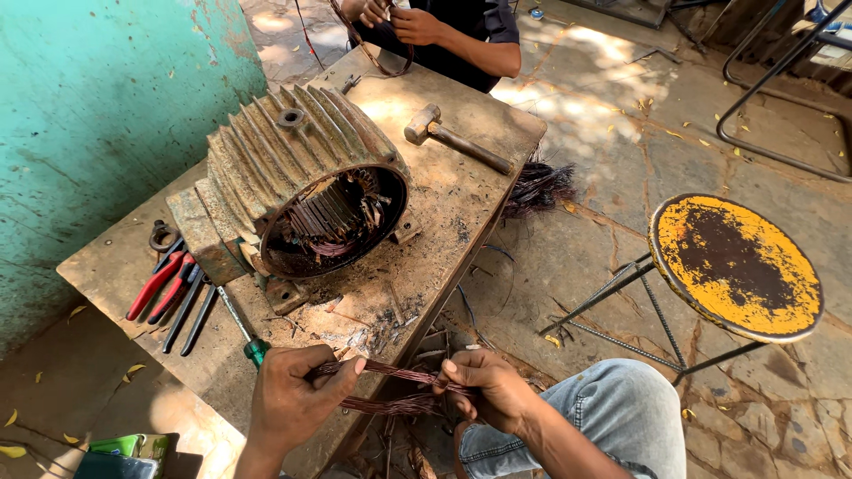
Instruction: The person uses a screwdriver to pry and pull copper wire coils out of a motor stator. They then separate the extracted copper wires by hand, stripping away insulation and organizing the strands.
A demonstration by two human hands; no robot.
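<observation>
A bundle of copper winding wire [390, 386] is being stretched between the person's two hands, low in front of them, just off the near edge of the workbench [461, 191]. The left hand [297, 395] is closing around one end of the strands, thumb pressing over the top; the right hand [488, 390] is pinching the other end between fingers and thumb, above a knee in jeans. The loop is sagging a little below the taut upper strands.

To my eye, doing this well is a matter of keeping the strands together and even, pulling along their length rather than kinking them, and watching for sharp cut ends.

Beyond the hands, a ribbed motor housing [293, 173] is lying on its side on the bench, its open mouth showing the slotted core with some wire inside. A green-handled screwdriver [241, 328] and red-handled pliers [164, 284] are lying beside it, a hammer [453, 137] further back. Another person's hands [399, 18] are handling wire at the far end. A rusty yellow stool [737, 266] is standing to the right.
</observation>
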